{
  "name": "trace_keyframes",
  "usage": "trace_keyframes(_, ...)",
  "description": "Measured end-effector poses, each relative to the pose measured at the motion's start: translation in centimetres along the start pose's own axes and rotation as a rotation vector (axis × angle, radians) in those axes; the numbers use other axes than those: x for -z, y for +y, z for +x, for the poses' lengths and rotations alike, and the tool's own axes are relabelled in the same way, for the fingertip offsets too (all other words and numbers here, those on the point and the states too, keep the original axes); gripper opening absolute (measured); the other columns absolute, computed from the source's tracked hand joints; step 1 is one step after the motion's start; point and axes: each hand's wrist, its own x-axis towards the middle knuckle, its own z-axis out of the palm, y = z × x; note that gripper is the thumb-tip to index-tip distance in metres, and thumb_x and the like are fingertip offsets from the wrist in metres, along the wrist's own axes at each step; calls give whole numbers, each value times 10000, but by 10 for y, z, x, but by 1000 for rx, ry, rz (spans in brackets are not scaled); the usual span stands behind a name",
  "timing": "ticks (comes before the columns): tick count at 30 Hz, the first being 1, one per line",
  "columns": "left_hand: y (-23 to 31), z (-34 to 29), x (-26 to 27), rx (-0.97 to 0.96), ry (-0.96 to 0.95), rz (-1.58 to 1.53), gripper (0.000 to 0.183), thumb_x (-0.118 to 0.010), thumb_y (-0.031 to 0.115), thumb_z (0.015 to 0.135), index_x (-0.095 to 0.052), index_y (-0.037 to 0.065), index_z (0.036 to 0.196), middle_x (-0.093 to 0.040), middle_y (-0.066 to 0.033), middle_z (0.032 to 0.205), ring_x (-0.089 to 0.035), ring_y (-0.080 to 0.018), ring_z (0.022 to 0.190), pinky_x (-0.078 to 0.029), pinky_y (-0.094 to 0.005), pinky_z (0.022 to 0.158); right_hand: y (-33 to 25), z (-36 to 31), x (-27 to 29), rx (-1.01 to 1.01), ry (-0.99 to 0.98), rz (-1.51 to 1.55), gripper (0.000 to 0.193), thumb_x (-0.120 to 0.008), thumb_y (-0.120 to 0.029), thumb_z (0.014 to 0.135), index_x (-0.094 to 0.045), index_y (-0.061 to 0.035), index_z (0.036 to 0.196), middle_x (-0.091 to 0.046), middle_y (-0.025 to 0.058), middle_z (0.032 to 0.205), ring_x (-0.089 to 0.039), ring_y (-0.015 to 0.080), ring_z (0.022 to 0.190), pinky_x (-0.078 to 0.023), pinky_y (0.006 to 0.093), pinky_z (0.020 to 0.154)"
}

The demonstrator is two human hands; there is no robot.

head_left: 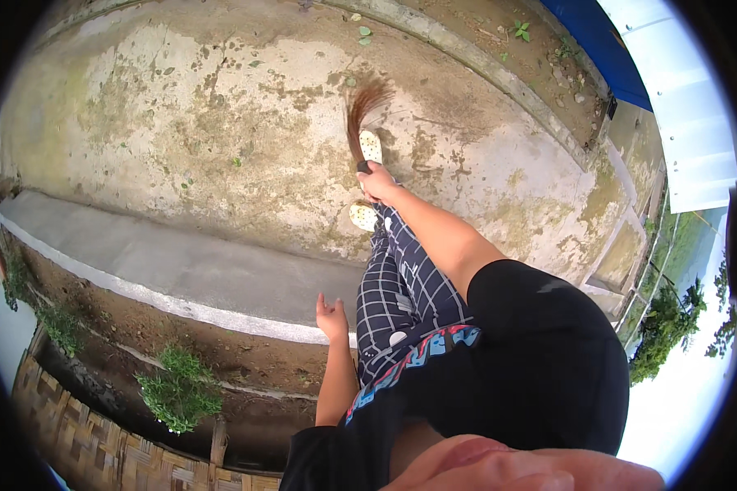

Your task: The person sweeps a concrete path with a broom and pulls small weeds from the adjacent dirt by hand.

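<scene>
My right hand (377,182) is closed around the dark handle of a broom with reddish-brown bristles (363,110). The bristles fan out over the concrete floor (246,147), beside my right shoe (371,146); whether they touch it I cannot tell. Below my left knee area, my left hand (332,317) hangs free with its fingers apart and nothing in it. It is nearest to the grey ledge (196,262). A few green leaves (364,35) lie on the stained floor beyond the broom.
A raised curb (499,69) bounds the floor at the far right, with soil behind it. On the left side, the ledge drops to a soil strip with a green bush (180,389) and a woven bamboo wall (98,446). A blue panel (602,49) stands at the upper right.
</scene>
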Motion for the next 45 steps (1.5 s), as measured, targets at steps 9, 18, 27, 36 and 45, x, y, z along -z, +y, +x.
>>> trace_keyframes(9, 158, 13, 16, 261, -65, -107, 551, -558, 92, 873, -358, -21, 1374, -623, -75, 687, -578, -153, 648, -473, -299, 724, -38, -26, 23, 532, 201, -198, 507, -600, -192, 883, -434, -164, 1362, -637, 136, 1007, -586, 169, 799, -463, 271, 780)
trace_keyframes(18, 270, 34, 11, 56, -332, 592, 1061, -639, 667, 693, -124, 174, 1479, -181, -240, 1480, -326, -462, 1290, -368, -492, 1006, -71, 28, 212, -83, 826, 711, 110, -483, -188, 925, -426, -104, 964, -471, 39, 578, -442, 124, 432, -327, 275, 326)
trace_keyframes(27, 297, 68, 8, 9, -497, 962, 1159, -646, 760, 581, -117, 253, 1479, -134, -195, 1509, -343, -509, 1256, -399, -560, 949, -176, 19, -21, 515, -91, -650, 531, -568, -325, 867, -423, -242, 1371, -642, 142, 1062, -605, 318, 968, -469, 376, 842)
trace_keyframes(36, 314, 113, 36, -117, -640, 1049, 1032, -610, 724, 656, -179, 261, 1471, -161, -176, 1511, -405, -449, 1246, -401, -494, 976, -43, -10, 127, 8, 1090, -120, 509, -552, -262, 872, -413, -132, 1344, -641, 213, 877, -632, 348, 732, -496, 408, 623)
trace_keyframes(45, 287, 163, 68, -498, -662, 899, 347, -597, 400, 847, -654, 160, 1091, -485, -187, 1309, -503, -352, 1160, -415, -397, 959, -180, 12, 32, 70, -64, -79, 565, -567, -170, 873, -372, -198, 1402, -559, 86, 699, -496, 146, 489, -398, 306, 407)
